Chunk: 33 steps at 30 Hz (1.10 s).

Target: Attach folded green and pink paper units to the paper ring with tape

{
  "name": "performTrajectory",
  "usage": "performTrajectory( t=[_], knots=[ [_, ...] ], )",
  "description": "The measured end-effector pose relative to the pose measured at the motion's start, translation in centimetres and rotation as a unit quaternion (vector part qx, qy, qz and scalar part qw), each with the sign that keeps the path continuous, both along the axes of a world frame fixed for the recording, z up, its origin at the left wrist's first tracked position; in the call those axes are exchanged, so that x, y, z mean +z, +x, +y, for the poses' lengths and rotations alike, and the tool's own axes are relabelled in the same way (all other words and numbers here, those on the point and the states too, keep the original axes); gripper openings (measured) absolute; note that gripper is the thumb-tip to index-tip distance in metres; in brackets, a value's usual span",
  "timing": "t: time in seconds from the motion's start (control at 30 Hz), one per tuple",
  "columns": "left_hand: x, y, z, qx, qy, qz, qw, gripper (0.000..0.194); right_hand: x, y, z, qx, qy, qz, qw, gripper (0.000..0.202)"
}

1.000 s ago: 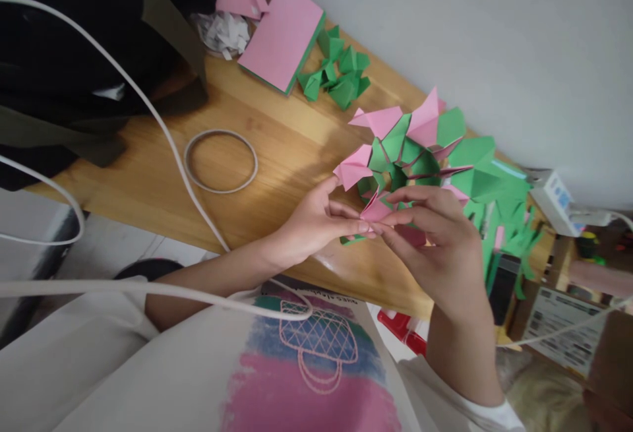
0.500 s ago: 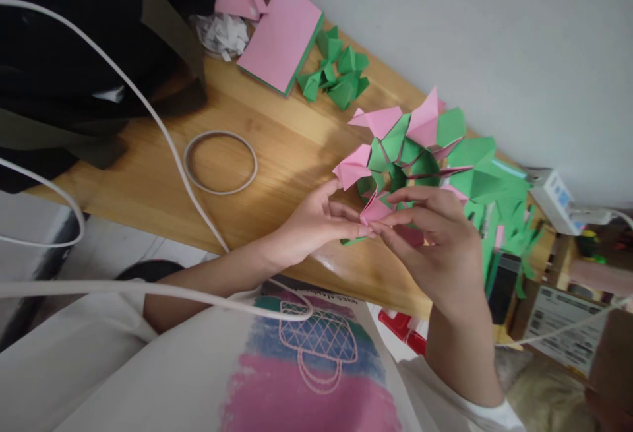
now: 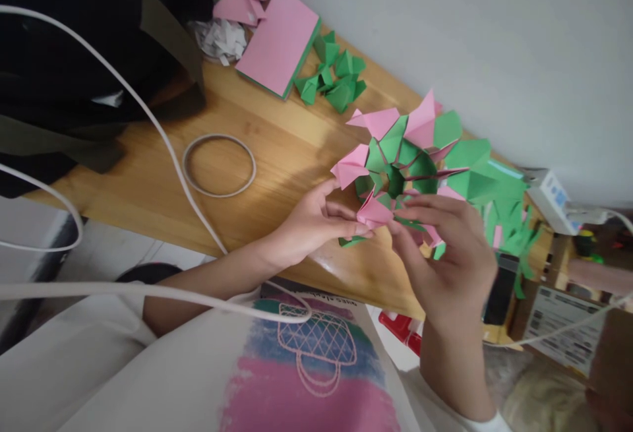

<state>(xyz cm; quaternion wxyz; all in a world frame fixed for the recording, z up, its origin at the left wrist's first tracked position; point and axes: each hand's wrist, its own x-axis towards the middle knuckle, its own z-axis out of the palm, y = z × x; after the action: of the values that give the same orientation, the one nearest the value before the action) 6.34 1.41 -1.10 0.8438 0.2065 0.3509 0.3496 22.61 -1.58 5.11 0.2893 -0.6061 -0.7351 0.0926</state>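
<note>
- Left hand (image 3: 312, 224) pinches a pink flap (image 3: 374, 212) of the paper ring (image 3: 394, 140), fingertips partly hidden.
- Right hand (image 3: 448, 254) half-curled beside it; can't tell whether it grips.

The folded-paper ring (image 3: 420, 167) on my feed mixes pink and green. Up and left of the ring, I see plain green folded pieces (image 3: 340, 92) and a paper stack (image 3: 279, 43), pink on top with green edging. Below the ring, the white shirt (image 3: 198, 372) carries pink, blue and pale crisscross lines.
</note>
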Motion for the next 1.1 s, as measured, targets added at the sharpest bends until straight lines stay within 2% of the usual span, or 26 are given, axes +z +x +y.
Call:
performTrajectory(
  t=[0.07,0.13,0.17,0.23,0.3,0.43,0.6,0.9,1.1],
  knots=[
    [0.0,-0.1,0.0,-0.004,-0.007,-0.002,1.0,0.063,0.4,-0.6,-1.5,-0.095,-0.005,0.046,0.994,0.005],
    [-0.1,-0.1,0.1,-0.006,-0.012,-0.011,1.0,0.063,0.6,-1.3,-3.1,-0.175,-0.063,0.093,0.978,0.004],
    [-0.1,-0.1,0.1,-0.007,-0.016,-0.018,1.0,0.065,0.6,-1.7,-3.8,-0.192,-0.104,0.112,0.969,0.006],
    [0.0,-0.2,0.1,-0.009,-0.023,-0.028,0.999,0.067,0.0,-2.5,-4.7,-0.197,-0.171,0.149,0.954,0.012],
    [0.0,-0.1,0.2,-0.014,-0.024,-0.034,0.999,0.068,-0.9,-3.2,-4.9,-0.207,-0.199,0.192,0.939,0.019],
    [-0.3,0.0,0.0,-0.02,-0.019,-0.03,0.999,0.065,-2.5,-4.5,-4.2,-0.261,-0.19,0.313,0.893,0.026],
    [-0.5,0.0,-0.3,-0.02,-0.021,-0.008,1.0,0.066,-3.1,-5.5,-3.8,-0.294,-0.15,0.397,0.856,0.019],
    [-0.7,0.2,-0.5,-0.015,-0.026,-0.04,0.999,0.058,-3.7,-5.8,-3.9,-0.302,-0.121,0.451,0.831,0.02],
    [-0.4,0.2,-0.5,-0.008,-0.026,-0.018,0.999,0.049,-3.8,-5.8,-4.0,-0.3,-0.126,0.475,0.818,0.022]
  ],
)
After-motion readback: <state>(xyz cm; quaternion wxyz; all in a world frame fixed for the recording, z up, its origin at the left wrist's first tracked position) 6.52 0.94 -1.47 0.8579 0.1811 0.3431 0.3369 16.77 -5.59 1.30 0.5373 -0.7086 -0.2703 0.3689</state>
